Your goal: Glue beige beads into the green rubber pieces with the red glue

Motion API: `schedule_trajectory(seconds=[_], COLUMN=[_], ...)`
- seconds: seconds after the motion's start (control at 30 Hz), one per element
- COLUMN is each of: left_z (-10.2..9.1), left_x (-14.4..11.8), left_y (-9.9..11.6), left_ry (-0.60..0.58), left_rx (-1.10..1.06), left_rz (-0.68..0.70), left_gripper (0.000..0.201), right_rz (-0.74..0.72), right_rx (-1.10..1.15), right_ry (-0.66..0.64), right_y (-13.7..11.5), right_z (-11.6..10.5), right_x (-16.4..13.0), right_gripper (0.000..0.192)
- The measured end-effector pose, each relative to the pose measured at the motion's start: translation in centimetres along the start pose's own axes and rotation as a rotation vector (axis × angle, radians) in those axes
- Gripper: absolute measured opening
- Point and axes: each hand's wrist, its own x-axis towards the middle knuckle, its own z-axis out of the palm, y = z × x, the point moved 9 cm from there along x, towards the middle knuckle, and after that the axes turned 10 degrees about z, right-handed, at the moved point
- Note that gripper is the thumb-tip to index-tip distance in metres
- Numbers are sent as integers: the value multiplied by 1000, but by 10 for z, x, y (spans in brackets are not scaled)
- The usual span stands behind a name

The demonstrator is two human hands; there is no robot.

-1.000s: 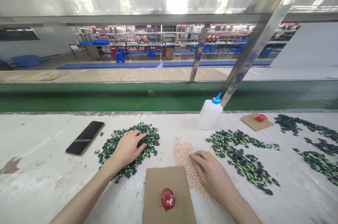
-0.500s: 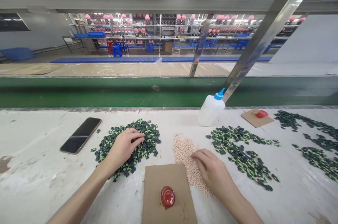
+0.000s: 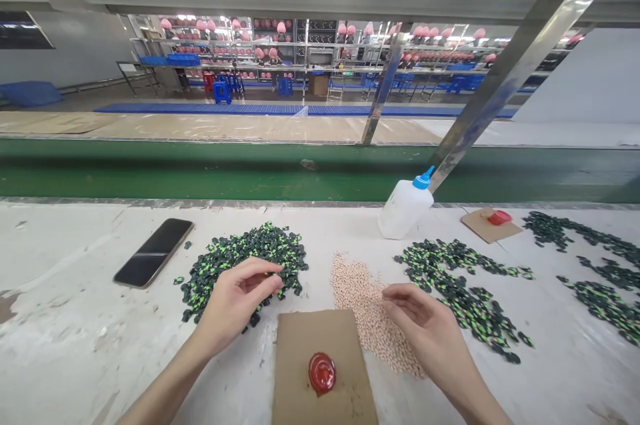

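My left hand sits at the near edge of the heap of small dark green and bright green plastic pieces, fingertips pinched together, apparently on one piece; too small to confirm. My right hand is over the patch of tiny pale pink pellets, fingers curled with thumb near index; can't tell if it holds anything. Brown cardboard square with a red paste blob at 6 o'clock, between both hands. Black smartphone at 9 o'clock. White squeeze bottle with blue nozzle at 1 o'clock. Second scattered green-piece pile at 3 o'clock.
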Motion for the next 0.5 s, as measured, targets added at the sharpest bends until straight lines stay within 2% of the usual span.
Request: schedule_trajectory(seconds=[0.13,0.2,0.27,0.3,0.37,0.5], left_z=[10,23,41,50,64,83], left_x=[-25,-43,-62,-71,-84,-97], left_y=[4,10,18,23,37,59], left_ry=[41,66,93,103,102,36], left_rx=[-136,-273,-417,-447,-406,-239], left_rz=[-86,-107,-126,-122,-44,182], left_gripper=[10,10,3,9,20,24], right_rz=[120,181,246,275,318,357], right_rx=[168,311,508,601,714,750], right_ry=[-101,-189,-312,-371,-428,-390], right_y=[-2,0,1,1,1,0], right_z=[2,11,25,33,44,54], right_x=[-23,-36,-50,-57,-69,-87], right_gripper=[27,30,30,29,28,30])
